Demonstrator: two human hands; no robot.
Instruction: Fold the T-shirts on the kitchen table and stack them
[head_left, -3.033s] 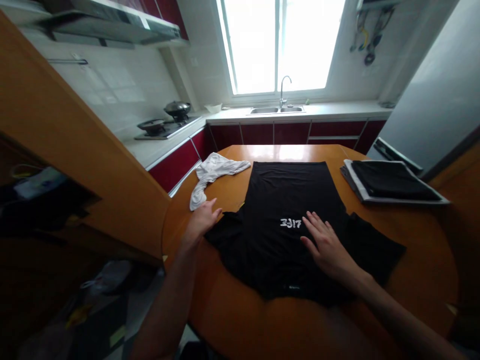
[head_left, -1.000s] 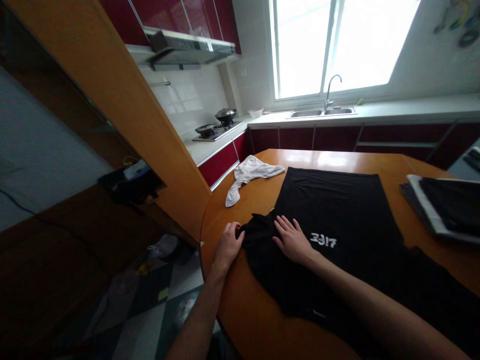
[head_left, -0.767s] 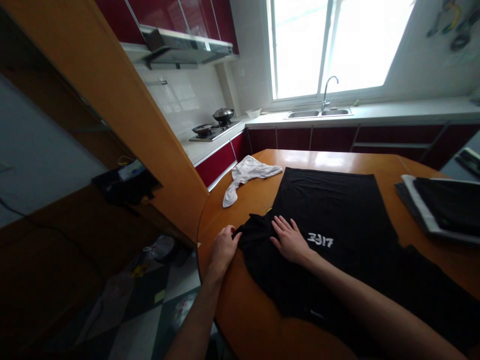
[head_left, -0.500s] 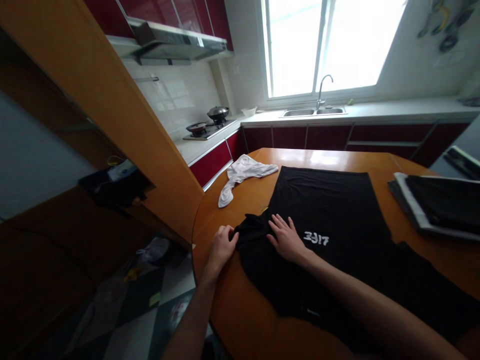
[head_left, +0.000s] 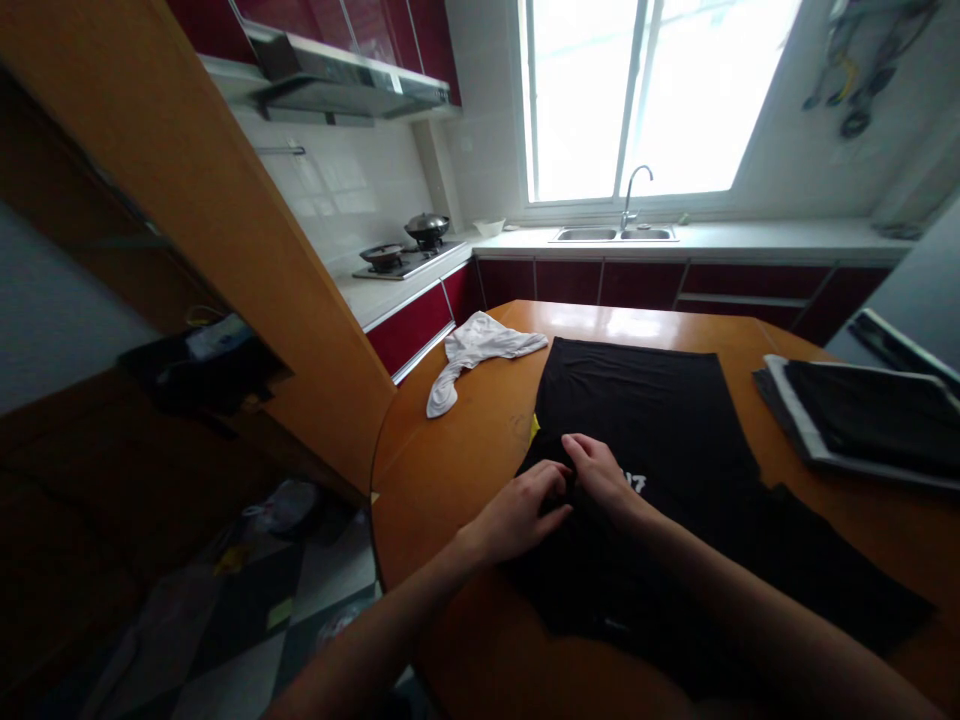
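A black T-shirt (head_left: 637,390) lies spread on the table, its white lettering partly covered by my right hand. My left hand (head_left: 529,510) has its fingers curled on the sleeve cloth, which is turned in over the body of the shirt. Right beside it, my right hand (head_left: 600,475) is on edge with its fingers bent down to the same cloth; their tips are partly hidden. A small yellow piece (head_left: 535,428) shows at the shirt's left edge. The other sleeve (head_left: 840,570) stretches out to the right.
The wooden table (head_left: 442,500) has a rounded edge. A crumpled white garment (head_left: 480,345) lies at its far left, and a stack of folded dark and white clothes (head_left: 870,410) at the right. Behind are a sink (head_left: 589,235), a stove (head_left: 409,262) and a wooden post (head_left: 247,250).
My left hand has moved right, bringing the sleeve inward over the shirt, and now meets my right hand. The right hand has gone from lying flat to bent fingers. The view has shifted slightly.
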